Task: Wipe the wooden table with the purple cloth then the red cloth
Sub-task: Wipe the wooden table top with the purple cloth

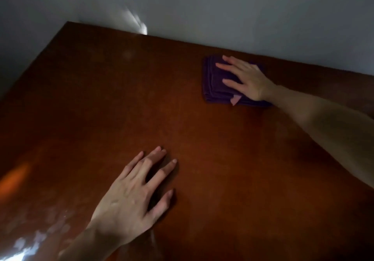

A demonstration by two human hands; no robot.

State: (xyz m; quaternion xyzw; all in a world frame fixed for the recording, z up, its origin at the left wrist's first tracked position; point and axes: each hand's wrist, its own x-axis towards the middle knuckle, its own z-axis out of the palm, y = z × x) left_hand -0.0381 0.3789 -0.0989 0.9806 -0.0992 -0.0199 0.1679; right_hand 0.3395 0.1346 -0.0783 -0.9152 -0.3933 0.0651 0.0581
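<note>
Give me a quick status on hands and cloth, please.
Right hand flat on folded purple cloth, far side of wooden table. Left hand flat on wood. Red cloth unseen.

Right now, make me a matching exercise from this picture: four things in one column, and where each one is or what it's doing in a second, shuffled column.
Things:
1. left hand
2. right hand
3. purple cloth
4. wall

Places or states:
A. folded, lying on the wooden table near its far edge
B. flat on bare wood, near side
C. pale grey, behind the table
D. pressing flat on the cloth

Pairs: 1-B, 2-D, 3-A, 4-C
</note>
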